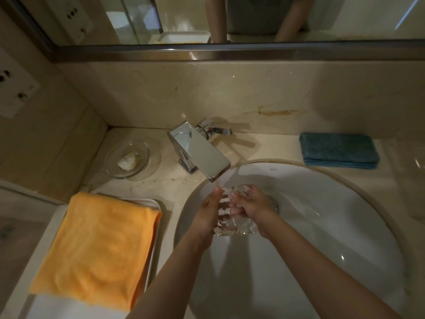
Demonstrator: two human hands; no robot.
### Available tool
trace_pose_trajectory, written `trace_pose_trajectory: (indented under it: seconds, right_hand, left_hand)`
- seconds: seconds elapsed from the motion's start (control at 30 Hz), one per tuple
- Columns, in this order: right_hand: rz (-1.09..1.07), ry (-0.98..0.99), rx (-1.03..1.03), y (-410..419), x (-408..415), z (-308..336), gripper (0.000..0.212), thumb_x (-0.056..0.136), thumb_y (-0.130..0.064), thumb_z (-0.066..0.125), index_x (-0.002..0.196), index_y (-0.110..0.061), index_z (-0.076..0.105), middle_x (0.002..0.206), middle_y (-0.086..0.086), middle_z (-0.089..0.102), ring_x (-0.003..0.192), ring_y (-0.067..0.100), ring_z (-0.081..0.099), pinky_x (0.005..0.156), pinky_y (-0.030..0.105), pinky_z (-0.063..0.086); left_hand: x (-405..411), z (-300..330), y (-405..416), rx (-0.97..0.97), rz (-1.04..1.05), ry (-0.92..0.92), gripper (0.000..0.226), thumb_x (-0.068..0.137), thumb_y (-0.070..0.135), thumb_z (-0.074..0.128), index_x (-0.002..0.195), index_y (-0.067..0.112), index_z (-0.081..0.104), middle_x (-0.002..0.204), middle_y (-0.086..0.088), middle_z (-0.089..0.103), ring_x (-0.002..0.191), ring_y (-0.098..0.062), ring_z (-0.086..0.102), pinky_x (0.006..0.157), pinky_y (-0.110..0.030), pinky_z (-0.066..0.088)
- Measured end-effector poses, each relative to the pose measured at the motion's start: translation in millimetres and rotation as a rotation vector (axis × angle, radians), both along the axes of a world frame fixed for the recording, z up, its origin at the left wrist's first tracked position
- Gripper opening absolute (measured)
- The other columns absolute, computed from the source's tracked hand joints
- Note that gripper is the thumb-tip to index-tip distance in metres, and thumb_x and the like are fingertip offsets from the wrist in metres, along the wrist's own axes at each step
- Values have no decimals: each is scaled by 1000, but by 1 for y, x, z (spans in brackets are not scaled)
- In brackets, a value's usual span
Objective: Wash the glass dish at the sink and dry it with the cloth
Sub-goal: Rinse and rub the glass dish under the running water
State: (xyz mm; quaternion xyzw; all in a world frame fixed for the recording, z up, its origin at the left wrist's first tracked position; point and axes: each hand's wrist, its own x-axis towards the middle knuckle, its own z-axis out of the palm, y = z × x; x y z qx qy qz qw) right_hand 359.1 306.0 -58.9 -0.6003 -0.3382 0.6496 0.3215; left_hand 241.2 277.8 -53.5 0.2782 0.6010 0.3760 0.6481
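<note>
Both hands hold the glass dish [232, 217] over the basin of the sink [322, 215], directly below the spout of the chrome faucet [202, 150]. The dish is a clear, faceted piece, tilted between the palms.

The left hand [207, 215] supports the dish from its left side. Its fingers [217, 194] lie flat along the outer wall, tips pointing toward the faucet, closed against the glass. The right hand [253, 203] grips the opposite side. Its fingers [236, 210] curl over the rim and into the interior, where they are visible through the glass wall. Both hands are therefore grasping the dish; neither is released.

Water lies in the basin to the right of the right-hand fingers. Whether a stream is leaving the spout cannot be told with certainty because of blur.

Positions relative to the fingers:
- The faucet spout ends just beyond the left fingertips; its lever handle [216, 128] sits farther back.
- A folded blue cloth [338, 153] lies on the counter beyond and to the right of the right-hand fingers, well apart from them.
- A folded orange towel [96, 247] rests on a white tray [151, 254] to the left of the left hand, well apart.
- A clear soap dish [142, 164] holding a white soap bar [126, 161] stands beyond and left of the left fingertips, beside the faucet base.
</note>
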Motion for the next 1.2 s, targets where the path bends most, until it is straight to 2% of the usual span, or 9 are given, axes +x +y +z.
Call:
trace_pose_trajectory:
  seconds: [0.27,0.37,0.5,0.63,0.73,0.8,0.9,1.03,1.2]
  right_hand:
    - [-79,-238,160,-7,3,-13,24,94,-25,48,111,-16,62,101,-2,62,93,15,59,80,27,45]
    - [-180,-287,97,-5,13,-18,15,88,-17,56,85,-8,69,79,5,66,78,21,61,75,30,47]
    - [-121,-487,84,-8,17,-19,40,93,-31,50,66,-5,63,63,6,64,58,15,56,58,20,42]
    - [105,-492,252,-17,8,-13,37,99,-15,32,134,-16,45,123,0,57,107,15,56,91,23,41]
    - [577,-681,500,-31,-6,-12,50,99,-16,23,148,-22,13,157,-1,16,145,13,8,117,33,8]
    - [841,-789,557,-39,-13,-12,53,97,-30,11,148,-27,0,158,-10,-8,138,4,-21,114,42,-12]
    - [984,-792,482,-43,-13,-9,54,99,-36,13,144,-31,-16,155,-16,-16,135,0,-25,111,48,-19]
    - [960,-966,439,-38,-4,-15,97,57,-71,-27,141,-22,-23,144,-14,-32,132,8,-34,109,50,-18]
    - [834,-1048,354,-45,-8,-16,127,33,-68,-49,146,-22,-15,153,-12,-25,127,10,-38,108,52,-18]
  left_hand:
    - [4,-6,-2,-65,170,33,45,93,49,38,107,13,60,100,-10,69,79,-24,69,62,-38,58]
    - [3,-9,-5,-85,237,70,46,94,46,41,110,7,60,94,-9,69,71,-20,69,51,-30,57]
    - [2,-9,-6,-99,273,88,45,95,46,41,113,8,59,99,-8,69,78,-21,68,51,-29,56]
    - [5,-7,-5,-102,299,74,46,94,47,42,114,9,58,100,-7,69,79,-22,68,70,-43,56]
    - [8,-6,-5,-98,293,114,45,95,45,40,109,8,60,92,-5,69,74,-18,68,54,-28,57]
    - [9,-7,-4,-84,285,169,45,96,43,38,105,7,63,86,-4,69,73,-13,66,47,-16,51]
    - [7,-8,-2,-70,278,204,45,97,42,37,105,5,63,94,-8,70,84,-16,66,54,-19,49]
    - [7,-7,0,-39,271,167,39,96,43,39,100,11,61,90,-1,69,80,-18,68,60,-32,57]
    - [8,-5,5,-24,305,149,36,95,42,39,98,13,60,86,3,68,78,-17,68,69,-35,53]
